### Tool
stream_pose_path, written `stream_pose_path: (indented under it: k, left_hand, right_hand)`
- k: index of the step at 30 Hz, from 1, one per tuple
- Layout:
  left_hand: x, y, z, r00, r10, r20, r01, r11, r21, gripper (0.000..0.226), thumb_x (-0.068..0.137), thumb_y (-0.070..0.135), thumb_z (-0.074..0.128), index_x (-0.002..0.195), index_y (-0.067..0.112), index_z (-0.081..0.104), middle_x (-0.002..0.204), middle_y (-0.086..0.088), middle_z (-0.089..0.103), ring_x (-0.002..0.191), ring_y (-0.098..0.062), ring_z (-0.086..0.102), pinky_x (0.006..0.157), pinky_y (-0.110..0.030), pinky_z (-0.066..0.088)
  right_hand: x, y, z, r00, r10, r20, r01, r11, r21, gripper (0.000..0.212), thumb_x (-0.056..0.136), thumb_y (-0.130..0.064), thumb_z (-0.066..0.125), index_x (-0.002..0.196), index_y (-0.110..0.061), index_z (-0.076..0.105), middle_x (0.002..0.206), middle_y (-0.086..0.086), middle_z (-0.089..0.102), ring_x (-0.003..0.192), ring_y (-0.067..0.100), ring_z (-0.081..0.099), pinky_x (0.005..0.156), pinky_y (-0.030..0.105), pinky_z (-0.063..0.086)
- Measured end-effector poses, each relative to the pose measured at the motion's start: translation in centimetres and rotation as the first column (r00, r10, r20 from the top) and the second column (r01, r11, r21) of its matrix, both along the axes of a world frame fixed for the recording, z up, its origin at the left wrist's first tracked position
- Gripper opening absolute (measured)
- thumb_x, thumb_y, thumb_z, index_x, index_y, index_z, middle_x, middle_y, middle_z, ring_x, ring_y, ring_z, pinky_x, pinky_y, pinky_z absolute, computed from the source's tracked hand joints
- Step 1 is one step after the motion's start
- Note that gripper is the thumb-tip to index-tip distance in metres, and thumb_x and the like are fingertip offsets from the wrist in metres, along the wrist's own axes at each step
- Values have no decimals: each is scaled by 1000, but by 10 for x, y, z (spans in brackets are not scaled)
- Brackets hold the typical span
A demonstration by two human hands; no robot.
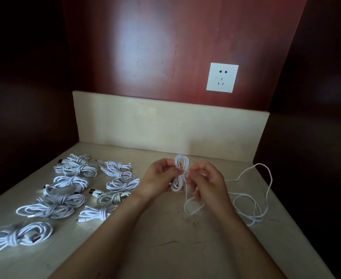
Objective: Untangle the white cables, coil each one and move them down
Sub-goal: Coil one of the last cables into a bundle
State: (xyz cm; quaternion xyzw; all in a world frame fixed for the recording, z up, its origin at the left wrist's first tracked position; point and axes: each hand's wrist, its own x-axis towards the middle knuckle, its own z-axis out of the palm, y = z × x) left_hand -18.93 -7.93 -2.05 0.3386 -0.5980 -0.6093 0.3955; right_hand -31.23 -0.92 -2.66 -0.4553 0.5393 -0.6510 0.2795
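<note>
That tail (185, 205) dangling just below centre could snag the slack cable (255, 218) at lower right, and one tug would undo the wrap, I reckon. Mid-frame, fingers curled: left hand (157, 178) pinches the coil (180, 170) at its waist, right hand (207, 182) pinches the wrapping end, done coils (65, 198) sit at left

Both bare forearms are reaching in from the lower edge and converging toward the centre: the left forearm (109, 228) is angling in from the lower left, the right forearm (244, 238) from the lower right. The left hand (158, 179) is curling its fingers and pinching the waist of the coiled white cable (181, 163) from the left. The right hand (208, 183) is pinching the same waist from the right, fingers curled. The two hands are sitting nearly level, fingertips close together.
</note>
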Motion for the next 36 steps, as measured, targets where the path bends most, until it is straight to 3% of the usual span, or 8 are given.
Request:
stream_pose_path:
  k: [6, 10, 13, 19, 26, 28, 31, 36]
  left_hand:
    - [4, -2, 3, 997, 5, -77, -3, 1000, 22, 10, 92, 8, 62, 101, 10, 65, 77, -2, 70, 63, -10, 65, 55, -23, 54]
    - [4, -2, 3, 994, -5, -112, 9, 999, 41, 13, 91, 9, 64, 104, 9, 64, 86, -4, 72, 70, -13, 66, 63, -28, 58]
    - [6, -4, 3, 991, 1, -133, 3, 999, 33, 14, 90, 9, 66, 104, 10, 65, 90, -5, 72, 71, -14, 66, 63, -28, 58]
    - [4, -5, -2, 999, -2, -50, -6, 985, -171, 13, 85, 4, 71, 93, 15, 69, 79, 8, 73, 66, 0, 64, 57, -19, 51]
    - [-1, -4, -8, 999, -36, -34, 24, 952, -305, 15, 81, 9, 76, 94, 13, 70, 89, -10, 74, 68, -12, 66, 56, -21, 49]
    - [-1, -4, -10, 999, -51, -11, 43, 927, -373, 18, 84, 4, 73, 95, 17, 69, 87, -1, 73, 67, -8, 66, 57, -20, 48]
    - [0, -4, -11, 998, -54, 42, 67, 872, -485, 29, 87, 0, 68, 96, 27, 67, 87, 13, 71, 77, -7, 68, 65, -18, 50]
    - [2, -1, -14, 987, -14, 158, 111, 774, -624, 35, 78, 20, 71, 106, 38, 60, 100, 16, 66, 88, -8, 65, 73, -31, 57]
  right_hand:
    - [2, 2, 2, 994, 83, 70, -80, 996, -43, 15, 97, 2, 49, 94, -8, 60, 74, 3, 71, 58, 10, 58, 45, 22, 42]
    - [2, 1, 1, 998, 34, 44, -31, 998, -63, 13, 95, -5, 57, 93, -9, 69, 68, -1, 66, 56, 6, 55, 46, 20, 43]
    - [2, 0, 0, 999, 17, 31, -15, 998, -57, 10, 92, -12, 64, 88, -14, 73, 77, 7, 68, 64, 11, 60, 52, 24, 49]
    - [-3, 4, 3, 999, -36, 36, 37, 999, -28, 12, 87, -6, 70, 80, -16, 74, 72, 2, 71, 65, 11, 64, 48, 22, 50]
    - [-3, 2, 0, 990, -100, 104, 98, 995, 18, 14, 82, -3, 75, 82, -7, 61, 67, 5, 70, 59, 10, 65, 45, 23, 50]
    - [-3, 2, 1, 985, -114, 131, 113, 993, 18, 22, 82, -3, 75, 89, -9, 55, 65, 1, 70, 57, 7, 65, 45, 22, 49]
    - [-3, 2, 1, 989, -127, 76, 127, 992, 11, 21, 83, -4, 73, 97, -15, 62, 70, 1, 74, 61, 7, 67, 46, 22, 49]
    - [-4, 0, -3, 991, -130, -13, 130, 991, 12, 16, 85, -3, 68, 87, -18, 70, 70, -1, 73, 60, 8, 65, 48, 24, 49]
